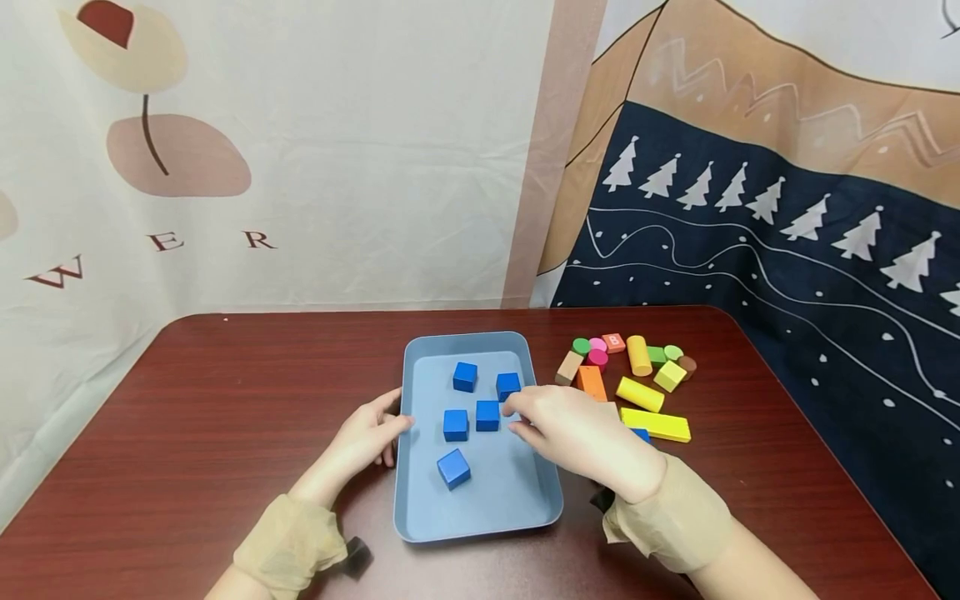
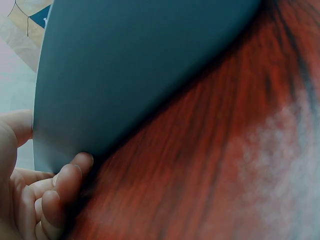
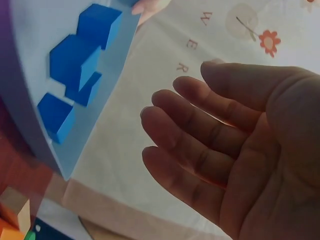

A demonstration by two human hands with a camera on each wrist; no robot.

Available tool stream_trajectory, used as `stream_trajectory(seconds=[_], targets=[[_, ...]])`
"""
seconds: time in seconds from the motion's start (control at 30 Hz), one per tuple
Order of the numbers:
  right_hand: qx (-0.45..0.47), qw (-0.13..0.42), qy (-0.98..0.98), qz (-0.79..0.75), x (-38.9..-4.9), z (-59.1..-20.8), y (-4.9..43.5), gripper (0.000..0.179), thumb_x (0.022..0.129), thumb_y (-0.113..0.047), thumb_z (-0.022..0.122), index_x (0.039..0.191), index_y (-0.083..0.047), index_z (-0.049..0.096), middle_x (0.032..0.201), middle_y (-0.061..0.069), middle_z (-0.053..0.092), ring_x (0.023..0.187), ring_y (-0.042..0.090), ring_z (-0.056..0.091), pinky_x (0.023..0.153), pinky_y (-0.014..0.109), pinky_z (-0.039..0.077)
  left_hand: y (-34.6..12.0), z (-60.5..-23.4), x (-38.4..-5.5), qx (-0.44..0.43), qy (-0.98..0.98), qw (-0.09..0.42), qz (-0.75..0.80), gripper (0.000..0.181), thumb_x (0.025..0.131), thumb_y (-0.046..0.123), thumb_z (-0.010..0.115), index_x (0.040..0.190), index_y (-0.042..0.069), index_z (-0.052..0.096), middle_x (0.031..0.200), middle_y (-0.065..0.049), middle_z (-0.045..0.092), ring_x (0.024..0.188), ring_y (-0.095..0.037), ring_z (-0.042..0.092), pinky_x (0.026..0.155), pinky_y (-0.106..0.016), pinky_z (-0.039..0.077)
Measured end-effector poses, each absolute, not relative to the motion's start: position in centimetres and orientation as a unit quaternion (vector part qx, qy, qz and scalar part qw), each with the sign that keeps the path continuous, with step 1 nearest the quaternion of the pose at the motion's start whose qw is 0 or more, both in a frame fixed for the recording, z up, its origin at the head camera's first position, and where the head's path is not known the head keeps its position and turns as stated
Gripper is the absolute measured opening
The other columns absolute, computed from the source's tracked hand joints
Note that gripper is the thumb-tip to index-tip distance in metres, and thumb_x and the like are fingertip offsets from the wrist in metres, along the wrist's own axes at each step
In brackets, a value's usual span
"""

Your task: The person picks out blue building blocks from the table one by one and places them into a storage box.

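Note:
A blue-grey tray (image 1: 498, 500) lies on the table with several blue cubes (image 1: 455, 425) spread inside it. At its left side my left hand (image 1: 369, 432) grips the rim, thumb over the edge and fingers against the outer wall; the left wrist view shows those fingers (image 2: 67, 182) curled by the tray's wall (image 2: 125, 75). Over the tray's right side hovers my right hand (image 1: 577, 429), close to the cube (image 1: 507, 385) at the upper right. In the right wrist view its fingers (image 3: 185, 130) are relaxed and apart, with nothing between them and the cubes (image 3: 75, 60) beyond.
Right of the tray lie loose blocks: a long yellow block (image 1: 656, 425), yellow cylinders (image 1: 640, 394), an orange block (image 1: 591, 382), a tan block (image 1: 568, 367) and small green and pink discs. A blue block (image 1: 641, 434) shows partly behind the right hand. Curtains hang behind the brown table (image 1: 247, 400).

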State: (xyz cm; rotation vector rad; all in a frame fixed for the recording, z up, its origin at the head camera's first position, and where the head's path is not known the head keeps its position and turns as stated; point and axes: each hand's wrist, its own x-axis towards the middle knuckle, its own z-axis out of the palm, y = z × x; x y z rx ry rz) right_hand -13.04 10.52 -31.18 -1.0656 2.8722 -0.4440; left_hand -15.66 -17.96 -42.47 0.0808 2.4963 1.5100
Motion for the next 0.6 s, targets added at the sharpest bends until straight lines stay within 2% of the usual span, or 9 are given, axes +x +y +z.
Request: stream_trajectory(seconds=[0.13,0.27,0.43,0.6], targets=[[-0.338,0.0,0.928,-0.158,-13.2,-31.4,11.7,0.005,0.089,-0.012,0.068,0.094,-0.01,0.069,0.084,-0.002,0.065,0.07,0.009,0.056,0.066,0.022,0.051,-17.9,-42.5,-15.7,0.024,0.851,0.112,0.513,0.063,0.09,0.019,0.063,0.145,0.002,0.037,0.057,-0.007,0.057,0.042,-0.024,0.054,0.043,-0.033,0.046],[-0.333,-0.018,0.929,-0.162,-13.4,-31.6,12.9,0.002,0.088,-0.011,0.068,0.087,-0.01,0.067,0.073,-0.007,0.057,0.063,0.008,0.05,0.061,0.021,0.049,-17.9,-42.5,-15.7,0.023,0.852,0.112,0.511,0.063,0.09,0.019,0.063,0.145,0.002,0.037,0.057,-0.007,0.057,0.042,-0.024,0.054,0.044,-0.033,0.046],[-0.307,-0.03,0.935,-0.176,-13.6,-31.6,14.5,0.007,0.088,-0.009,0.068,0.082,-0.012,0.066,0.067,-0.009,0.054,0.061,0.007,0.049,0.06,0.024,0.049,-17.9,-42.4,-15.8,0.022,0.852,0.111,0.511,0.063,0.09,0.019,0.063,0.145,0.002,0.038,0.057,-0.007,0.056,0.042,-0.025,0.054,0.044,-0.034,0.046],[-0.26,-0.026,0.947,-0.186,-13.7,-31.4,15.9,0.005,0.089,-0.012,0.067,0.084,-0.01,0.067,0.069,-0.009,0.056,0.062,0.008,0.051,0.061,0.027,0.049,-17.9,-42.4,-15.8,0.023,0.851,0.111,0.512,0.063,0.09,0.019,0.063,0.145,0.002,0.037,0.057,-0.007,0.056,0.043,-0.025,0.054,0.044,-0.034,0.046]])
